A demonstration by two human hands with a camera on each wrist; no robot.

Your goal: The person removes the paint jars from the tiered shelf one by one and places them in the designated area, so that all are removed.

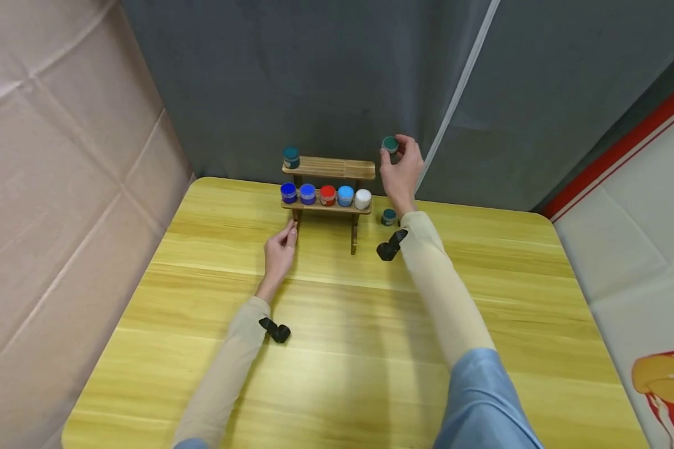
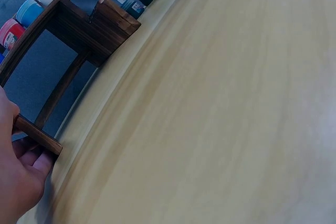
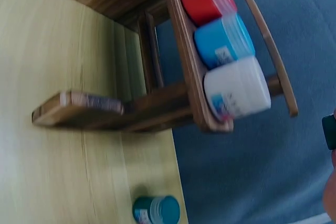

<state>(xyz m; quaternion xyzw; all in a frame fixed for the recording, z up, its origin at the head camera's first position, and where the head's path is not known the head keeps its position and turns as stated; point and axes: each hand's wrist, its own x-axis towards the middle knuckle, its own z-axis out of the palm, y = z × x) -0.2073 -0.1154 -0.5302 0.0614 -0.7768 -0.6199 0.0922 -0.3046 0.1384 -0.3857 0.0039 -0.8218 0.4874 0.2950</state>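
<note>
Your left grip [image 1: 279, 252] is clasping the left leg of a wooden rack [image 1: 337, 167] on the desk [image 1: 326, 349]. Two dark green jars [image 1: 389, 217] are standing just right of the rack. Left to right, a dark blue jar [image 1: 288, 193], a blue jar [image 1: 307, 194], a red jar [image 1: 328, 196], a light blue jar [image 1: 345, 196] and a white jar [image 1: 362, 199] are lining its lower shelf [image 1: 345, 210]. Your right grip [image 1: 402, 174] is pinching a green jar [image 1: 390, 144] in the air, right of the upper shelf [image 1: 328, 167].

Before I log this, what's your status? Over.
Right grip: green-lidded jar, held aloft. Left grip: on rack leg. Possible obstacle: jars on table beside rack.
</note>
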